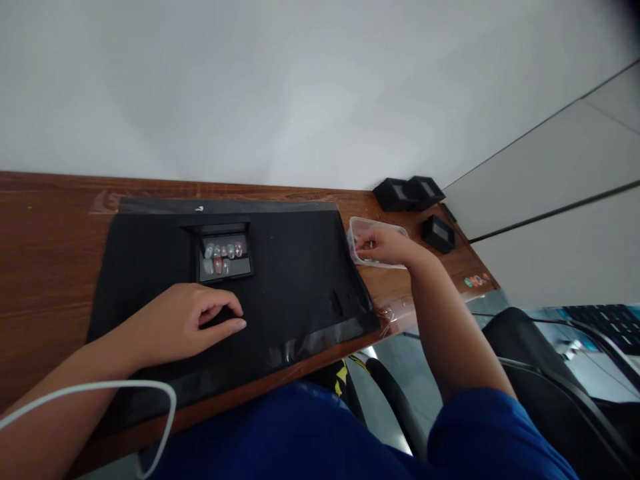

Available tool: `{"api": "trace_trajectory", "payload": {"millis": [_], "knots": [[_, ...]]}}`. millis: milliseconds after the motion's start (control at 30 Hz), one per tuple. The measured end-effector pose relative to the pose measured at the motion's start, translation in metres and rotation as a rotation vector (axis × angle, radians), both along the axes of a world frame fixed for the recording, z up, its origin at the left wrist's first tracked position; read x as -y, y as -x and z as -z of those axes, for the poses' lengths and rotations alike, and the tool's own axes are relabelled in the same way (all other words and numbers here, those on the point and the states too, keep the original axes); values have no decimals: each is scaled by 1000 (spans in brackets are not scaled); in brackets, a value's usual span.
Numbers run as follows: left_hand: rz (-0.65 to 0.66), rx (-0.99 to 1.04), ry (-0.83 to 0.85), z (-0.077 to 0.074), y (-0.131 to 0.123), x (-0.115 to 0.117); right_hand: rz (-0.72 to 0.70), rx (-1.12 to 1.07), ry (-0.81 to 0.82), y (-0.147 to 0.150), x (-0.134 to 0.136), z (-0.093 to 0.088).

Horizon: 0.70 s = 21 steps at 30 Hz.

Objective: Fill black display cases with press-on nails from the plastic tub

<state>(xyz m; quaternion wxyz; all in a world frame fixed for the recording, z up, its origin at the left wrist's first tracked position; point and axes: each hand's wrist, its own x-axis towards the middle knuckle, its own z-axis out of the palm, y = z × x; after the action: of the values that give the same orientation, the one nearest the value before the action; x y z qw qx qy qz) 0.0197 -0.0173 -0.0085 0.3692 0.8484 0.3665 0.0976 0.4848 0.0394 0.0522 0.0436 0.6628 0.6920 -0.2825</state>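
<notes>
My left hand [197, 317] rests on the black mat [300, 280], fingers curved and thumb apart, with nothing in it. Just beyond it lies an open black case [250, 275] with its lid tilted up. Inside are two rows of press-on nails [223, 251], silvery and pinkish; the right part of the front row shows bare grey lining. Over to the right, my right hand [383, 245] reaches into a clear plastic box [395, 265]. Its fingers are drawn together among small pieces that are too small to make out.
Black boxes [395, 195] stand by the wall at the back right, and another black box [439, 233] sits nearer. Round coloured stickers [477, 281] are on the table's right end. A white cable [125, 384] loops across my left forearm. Black chairs [530, 347] stand at the right.
</notes>
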Motion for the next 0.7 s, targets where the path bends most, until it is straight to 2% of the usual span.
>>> {"api": "trace_trajectory", "payload": {"millis": [167,333,500,700], "knots": [[5,-10,-4,0,0,0,28,18,-82,-6,8,-7],[8,-7,-6,1,1,-1,89,-58,-141,-18,14,-9],[0,3,-28,6,3,0,125,-117,-207,-29,18,-6],[2,7,-39,8,3,0,150,-250,-194,-36,22,0]]}}
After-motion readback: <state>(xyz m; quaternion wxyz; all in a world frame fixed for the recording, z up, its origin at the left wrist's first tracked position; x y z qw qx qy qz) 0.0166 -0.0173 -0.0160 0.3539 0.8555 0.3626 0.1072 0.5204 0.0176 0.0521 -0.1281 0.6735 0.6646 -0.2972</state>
